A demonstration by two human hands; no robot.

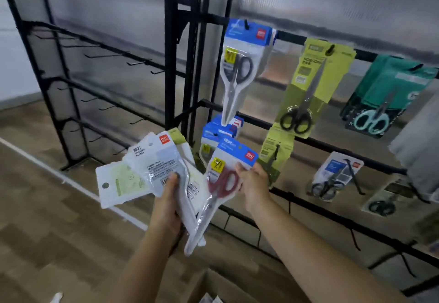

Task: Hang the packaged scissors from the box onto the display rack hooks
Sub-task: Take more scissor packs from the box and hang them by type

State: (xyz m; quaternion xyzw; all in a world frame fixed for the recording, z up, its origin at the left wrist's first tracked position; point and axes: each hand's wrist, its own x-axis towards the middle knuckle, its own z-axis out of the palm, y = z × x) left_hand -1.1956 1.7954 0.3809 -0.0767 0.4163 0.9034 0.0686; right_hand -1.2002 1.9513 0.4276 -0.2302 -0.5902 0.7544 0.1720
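Observation:
My left hand (169, 198) grips a fanned bunch of packaged scissors (152, 169), backs facing me, white with green and blue-grey print. My right hand (253, 184) pinches one pack of red-handled scissors (223, 179) by its blue header edge, held low in front of the black display rack (194, 69). On the rack's right section hang a blue-header pack with black scissors (240, 65), a yellow-green pack (308, 88) and a teal pack (384, 93). Lower hooks carry more blue packs (221, 134), a yellow-green pack (275, 157) and further packs (332, 176).
The rack's left section has rows of bare hooks (107, 55). The cardboard box (213, 288) shows at the bottom edge, below my arms. The wood-pattern floor (47, 231) carries a white line. A grey cloth (420, 148) hangs at the right edge.

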